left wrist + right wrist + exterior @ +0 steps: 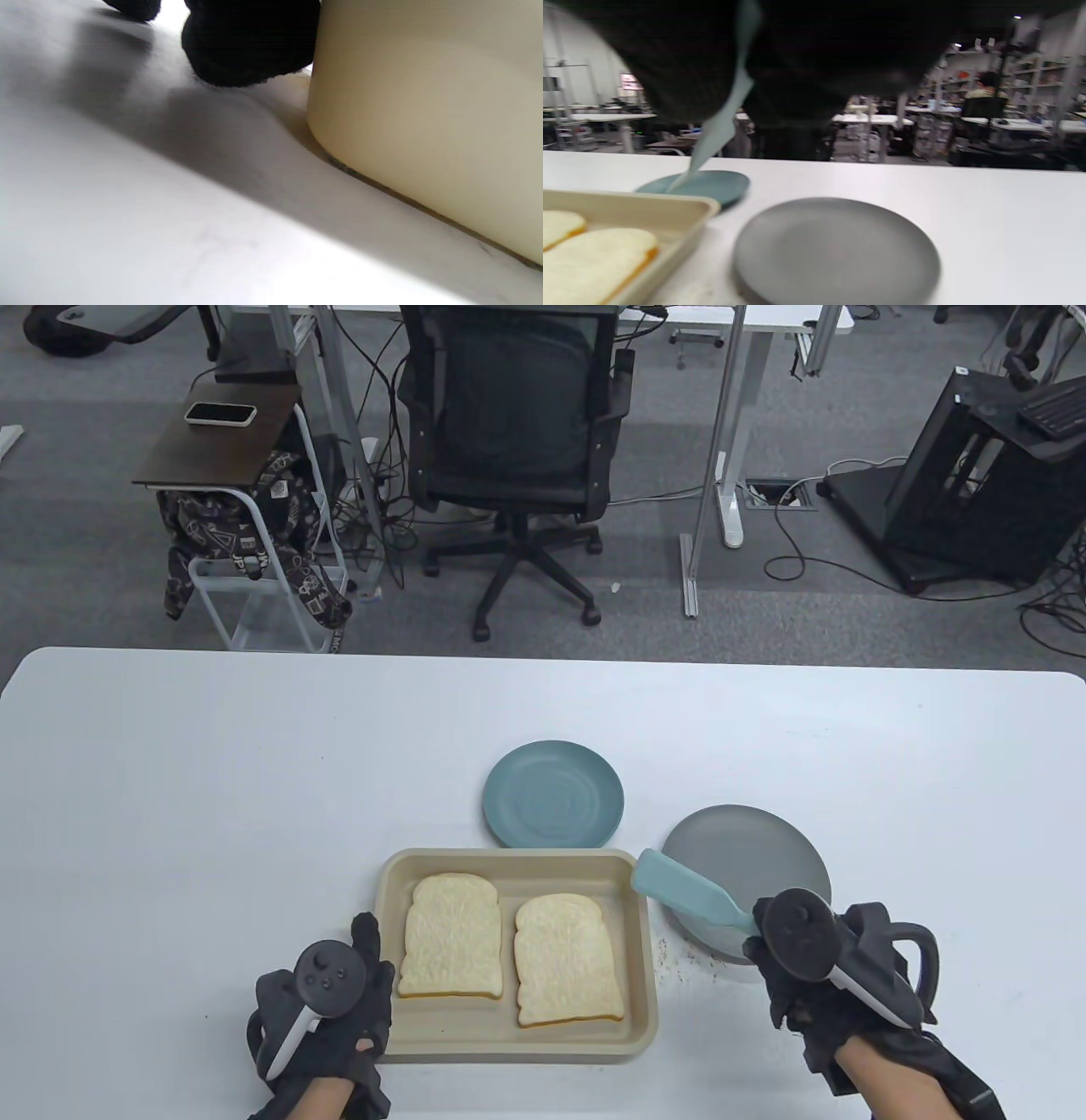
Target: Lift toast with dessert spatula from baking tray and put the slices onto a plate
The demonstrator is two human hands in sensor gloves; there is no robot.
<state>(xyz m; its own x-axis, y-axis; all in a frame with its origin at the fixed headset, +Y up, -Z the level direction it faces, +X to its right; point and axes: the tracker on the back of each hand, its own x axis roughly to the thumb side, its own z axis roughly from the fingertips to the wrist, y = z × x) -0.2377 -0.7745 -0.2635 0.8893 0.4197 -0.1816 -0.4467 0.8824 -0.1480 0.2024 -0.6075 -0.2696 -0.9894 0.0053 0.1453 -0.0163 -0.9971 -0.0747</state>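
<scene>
Table view: we see a beige baking tray on the white table, holding two slices of toast side by side. The left slice and the right slice both lie flat with their rounded tops toward the far edge of the table, long axes running near to far. Just beyond the tray sits a teal plate; to the tray's right, a grey plate.

The right hand grips the handle of a pale blue dessert spatula, its fingers curled round it. The spatula's long axis runs diagonally, blade pointing up-left toward the tray's far right corner, and it hangs over the grey plate's left part. In the right wrist view the blade slants downward to the left.

The left hand rests at the tray's near left corner; in the left wrist view a fingertip lies against the tray's outer wall. We cannot tell how far its fingers are curled.
</scene>
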